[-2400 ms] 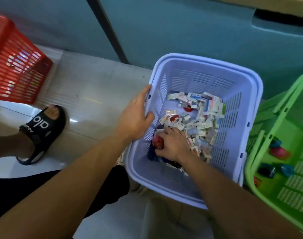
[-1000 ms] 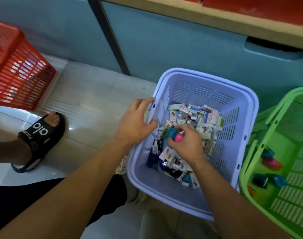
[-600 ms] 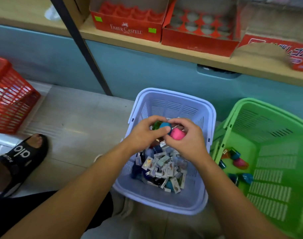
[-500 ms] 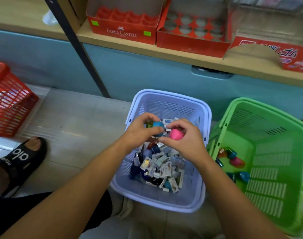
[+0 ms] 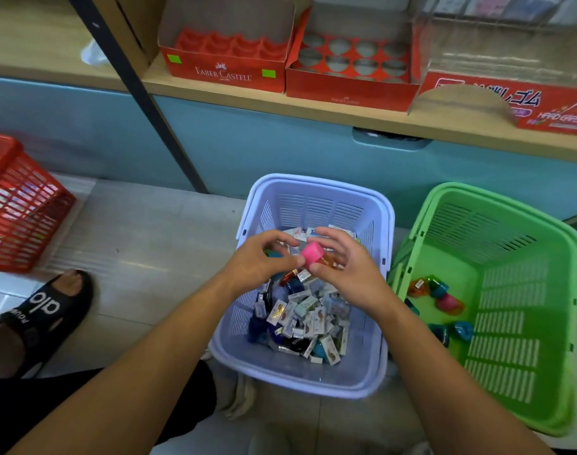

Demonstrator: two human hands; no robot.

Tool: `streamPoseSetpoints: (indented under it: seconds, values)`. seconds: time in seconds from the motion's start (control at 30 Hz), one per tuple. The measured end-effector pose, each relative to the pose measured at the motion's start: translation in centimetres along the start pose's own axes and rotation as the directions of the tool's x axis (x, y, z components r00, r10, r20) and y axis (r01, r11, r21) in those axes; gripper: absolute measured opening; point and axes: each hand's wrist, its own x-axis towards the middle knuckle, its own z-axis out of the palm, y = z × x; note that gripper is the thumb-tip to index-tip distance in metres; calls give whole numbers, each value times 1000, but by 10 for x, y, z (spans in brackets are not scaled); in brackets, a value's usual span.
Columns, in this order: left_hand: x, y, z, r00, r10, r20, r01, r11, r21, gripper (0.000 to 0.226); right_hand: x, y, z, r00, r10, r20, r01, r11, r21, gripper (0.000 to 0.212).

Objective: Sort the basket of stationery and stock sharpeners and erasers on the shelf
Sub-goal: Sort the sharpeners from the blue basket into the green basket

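Note:
Both hands are raised over the lavender basket (image 5: 313, 187), which holds a heap of small boxed erasers (image 5: 308, 318) with a few sharpeners mixed in. My right hand (image 5: 346, 270) grips a pink sharpener (image 5: 311, 254) and an orange one (image 5: 333, 261) behind it. My left hand (image 5: 257, 262) is curled round a teal sharpener (image 5: 274, 254), and its thumb tip touches the pink one. On the shelf above stand two open red Faber-Castell display boxes (image 5: 228, 72) (image 5: 349, 90) with empty slots.
A green basket (image 5: 497, 224) to the right holds several coloured sharpeners (image 5: 444, 302). A red basket (image 5: 21, 208) stands on the floor at left, near a foot in a black sandal (image 5: 47, 307). Another red box (image 5: 543, 110) sits at the shelf's right end.
My right hand lifted sharpeners out of the lavender basket and my left hand left the rim to meet it. The pink sharpener now lies between both hands. The view has tilted up to the shelf.

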Motion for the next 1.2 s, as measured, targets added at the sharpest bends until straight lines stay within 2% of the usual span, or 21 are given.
streamPoseSetpoints:
  seconds: [0.13, 0.23, 0.3, 0.37, 0.43, 0.5, 0.6, 0.67, 0.73, 0.8, 0.83, 0.9, 1.03, 1.2]
  values:
    - [1, 3, -2, 999, -6, 37, 5, 1000, 13, 36, 6, -5, 2, 999, -32, 6, 32, 999, 30, 62]
    - [2, 6, -4, 998, 43, 40, -45, 999, 28, 44, 10, -11, 8, 998, -50, -28, 52, 997, 52, 46]
    - [3, 9, -10, 998, 62, 7, -62, 996, 70, 44, 14, -14, 12, 998, -61, -33, 63, 996, 69, 41]
    - [2, 12, -23, 994, 82, -69, -68, 981, 184, 44, 21, -7, 14, 997, -63, -35, 65, 997, 46, 39]
    - [-1, 9, -42, 982, 94, -166, -46, 962, 270, 47, 32, 11, 18, 998, -29, -52, 26, 998, -49, 34]
    - [-4, -4, -59, 961, 95, -260, -10, 951, 309, 49, 44, 40, 26, 997, 66, -48, -73, 986, -152, 25]
    - [-5, -28, -67, 931, 81, -356, 29, 956, 293, 52, 62, 87, 49, 975, 211, 66, -164, 889, -427, 20]
    - [-2, -41, -66, 916, 74, -394, 28, 969, 245, 52, 73, 113, 68, 954, 266, 137, -143, 809, -571, 22]
    - [3, -48, -64, 905, 77, -419, 6, 981, 192, 49, 83, 132, 83, 950, 283, 131, -112, 701, -704, 34]
    - [11, -54, -64, 893, 96, -439, -26, 986, 163, 43, 89, 147, 93, 969, 247, -8, -154, 581, -799, 50]
    - [16, -57, -64, 888, 100, -448, -36, 988, 150, 40, 91, 153, 97, 971, 230, -70, -191, 559, -807, 55]
    - [26, -59, -65, 884, 89, -459, -40, 993, 114, 35, 93, 161, 101, 969, 229, -93, -210, 561, -801, 58]
    - [39, -58, -70, 887, 67, -457, -33, 996, 83, 31, 96, 167, 98, 959, 283, -30, -206, 618, -759, 54]
    - [41, -60, -68, 883, 92, -460, -43, 992, 117, 36, 103, 166, 92, 950, 310, 36, -167, 603, -780, 56]
